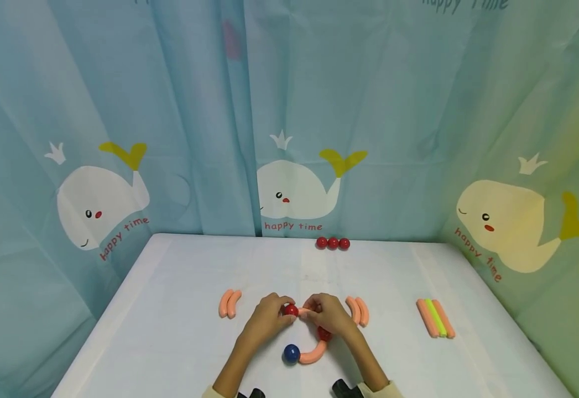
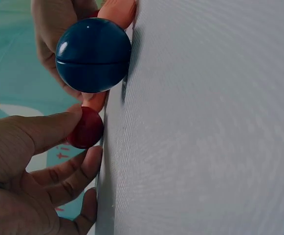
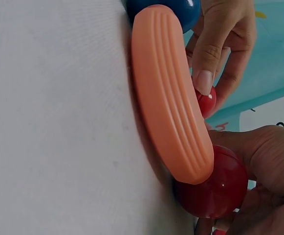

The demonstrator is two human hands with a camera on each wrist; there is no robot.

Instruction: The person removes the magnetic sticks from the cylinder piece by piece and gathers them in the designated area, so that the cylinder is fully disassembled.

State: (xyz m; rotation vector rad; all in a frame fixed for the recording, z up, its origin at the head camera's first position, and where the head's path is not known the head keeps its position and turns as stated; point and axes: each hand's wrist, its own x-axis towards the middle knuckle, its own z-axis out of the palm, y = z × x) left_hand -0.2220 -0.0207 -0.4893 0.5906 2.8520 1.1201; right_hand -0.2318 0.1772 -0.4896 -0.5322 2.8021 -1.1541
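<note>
My left hand [image 1: 268, 315] pinches a red ball [image 1: 291, 310] between thumb and fingers, just above the white table. My right hand [image 1: 330, 316] grips a short orange curved rod [image 1: 302, 312], whose left end meets that ball; the hand hides much of the rod. Under the right hand sits another red ball [image 1: 324, 333], joined to a grooved orange curved rod [image 3: 171, 98] that bends down to a blue ball [image 1: 291, 354]. In the left wrist view, the blue ball [image 2: 93, 55] stands in front of the right hand, and the thumb presses the red ball [image 2: 86, 128].
Two orange curved rods [image 1: 229, 303] lie left of the hands, and two more [image 1: 358, 311] lie right. Farther right are two straight orange rods [image 1: 427, 318] with a yellow-green rod [image 1: 436, 318] between them. Three red balls [image 1: 333, 243] line the table's back edge, before a whale-print curtain [image 1: 299, 99].
</note>
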